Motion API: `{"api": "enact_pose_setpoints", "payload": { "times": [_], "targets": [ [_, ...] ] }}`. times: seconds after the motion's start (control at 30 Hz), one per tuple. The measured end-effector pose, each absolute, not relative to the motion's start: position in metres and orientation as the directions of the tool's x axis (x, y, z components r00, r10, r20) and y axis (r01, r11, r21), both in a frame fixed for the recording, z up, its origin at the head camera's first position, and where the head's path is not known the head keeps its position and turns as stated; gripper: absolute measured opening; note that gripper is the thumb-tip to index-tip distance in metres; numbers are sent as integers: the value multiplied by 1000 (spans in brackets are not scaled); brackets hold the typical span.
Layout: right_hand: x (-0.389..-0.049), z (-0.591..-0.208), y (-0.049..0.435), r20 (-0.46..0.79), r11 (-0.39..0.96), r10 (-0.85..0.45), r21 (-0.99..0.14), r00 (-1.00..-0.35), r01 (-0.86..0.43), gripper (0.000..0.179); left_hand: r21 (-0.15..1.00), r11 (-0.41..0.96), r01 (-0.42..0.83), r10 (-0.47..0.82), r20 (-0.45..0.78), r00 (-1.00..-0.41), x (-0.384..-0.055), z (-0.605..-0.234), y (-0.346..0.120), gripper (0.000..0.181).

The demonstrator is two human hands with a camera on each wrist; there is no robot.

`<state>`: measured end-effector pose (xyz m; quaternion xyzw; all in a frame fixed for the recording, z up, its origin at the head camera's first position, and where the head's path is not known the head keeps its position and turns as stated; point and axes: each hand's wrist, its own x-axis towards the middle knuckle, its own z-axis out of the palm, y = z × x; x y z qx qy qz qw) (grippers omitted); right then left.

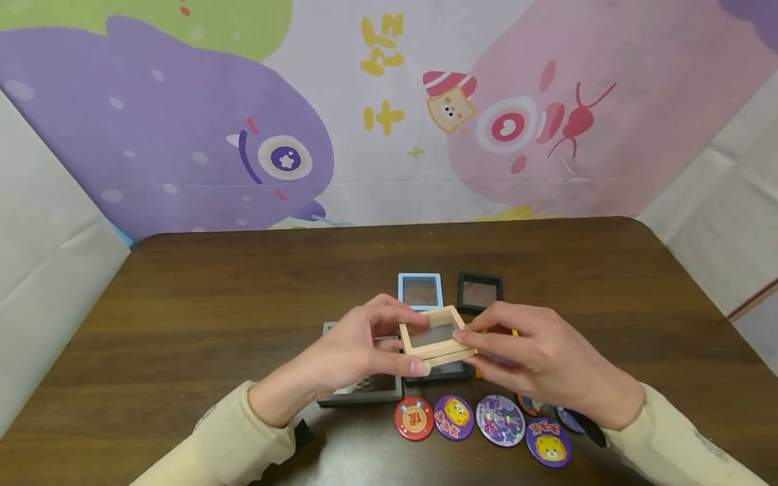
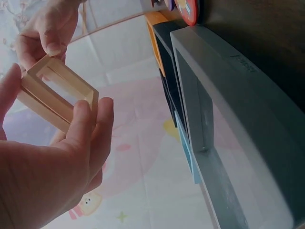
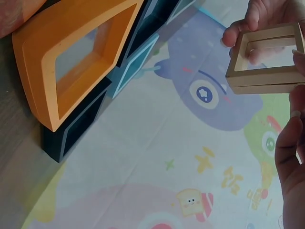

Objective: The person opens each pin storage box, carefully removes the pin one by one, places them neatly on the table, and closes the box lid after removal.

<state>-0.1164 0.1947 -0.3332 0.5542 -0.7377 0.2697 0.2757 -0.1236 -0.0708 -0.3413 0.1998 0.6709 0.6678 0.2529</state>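
Note:
Both hands hold a small cream-coloured display frame (image 1: 440,349) with a clear window, raised above the table. A narrow gap runs along its side between two layers, plain in the left wrist view on the frame (image 2: 44,102). My left hand (image 1: 352,347) grips the frame's left side, thumb at the near lower edge and fingers at the far edge. At the right corner, my right hand (image 1: 541,347) pinches the frame between thumb and fingers. Below it lie a grey frame (image 1: 361,401), a black frame (image 1: 446,375) and an orange frame (image 3: 35,76), partly hidden by the hands.
Behind the hands lie a light blue frame (image 1: 421,276) and another black frame (image 1: 480,277). Several round badges lie nearer me, among them a red badge (image 1: 415,418) and a shiny purple badge (image 1: 501,420). A cartoon-printed cloth (image 1: 377,175) hangs behind the table.

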Motion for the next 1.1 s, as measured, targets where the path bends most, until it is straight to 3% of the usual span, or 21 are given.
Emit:
{"api": "enact_pose_setpoints", "payload": {
  "times": [0.37,0.5,0.63,0.77,0.9,1.1],
  "targets": [
    [-114,-336,194,695,257,-676,-90,-246,-962,24,993,87,-75,612,-113,-783,-123,-343,-70,49],
    [-115,-340,193,679,268,-690,-79,-249,-960,25,974,211,82,595,-61,-801,-126,-345,-72,48],
    [-114,-345,192,635,306,-718,-77,-283,-949,27,866,399,301,574,20,-819,-131,-348,-76,45],
    [-112,-346,194,558,366,-740,-134,-375,-921,30,740,528,418,549,78,-832,-136,-350,-79,42],
    [-112,-344,197,516,409,-728,-201,-451,-890,33,626,634,453,488,131,-863,-146,-352,-87,35],
    [-116,-346,200,506,450,-719,-184,-477,-874,38,519,741,427,407,158,-900,-168,-359,-111,24]
  ]
}}
